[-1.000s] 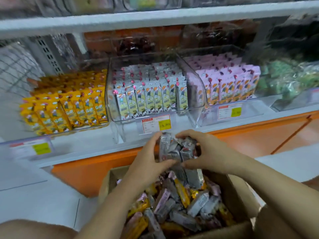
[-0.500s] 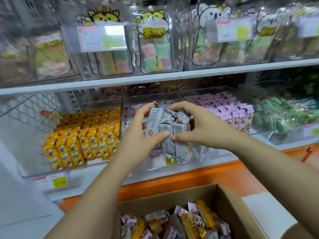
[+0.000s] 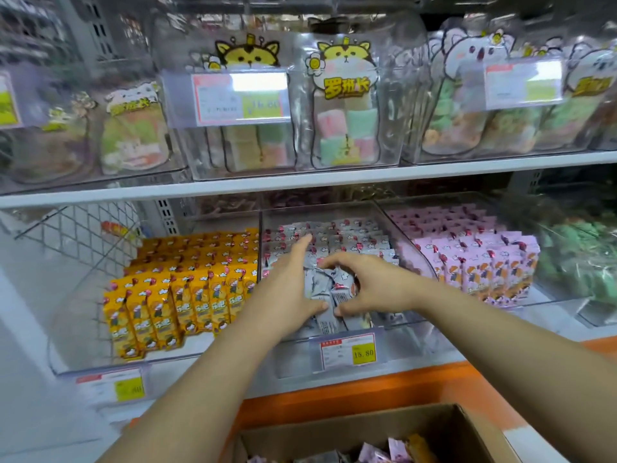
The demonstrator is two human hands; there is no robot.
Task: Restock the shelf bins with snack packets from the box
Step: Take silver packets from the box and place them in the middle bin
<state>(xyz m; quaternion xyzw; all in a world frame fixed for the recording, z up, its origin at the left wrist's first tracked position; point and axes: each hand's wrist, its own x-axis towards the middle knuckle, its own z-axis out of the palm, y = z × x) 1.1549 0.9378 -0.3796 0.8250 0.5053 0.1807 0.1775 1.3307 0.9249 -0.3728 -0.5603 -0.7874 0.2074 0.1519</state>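
1. Snack packets (image 3: 325,289), a grey bunch, sit at frame centre at the front of the clear middle bin (image 3: 297,357), clasped between both hands.
2. Yellow packets (image 3: 180,289) fill the bin at left centre.
3. Left hand (image 3: 287,289) grips the bunch's left side, thumb underneath.
4. Right hand (image 3: 370,289) grips its right side, fingers arched over the top.
5. Pink packets (image 3: 484,265) stand in the bin at right centre.
6. Box (image 3: 334,426) lies open at the bottom edge, well below the hands.
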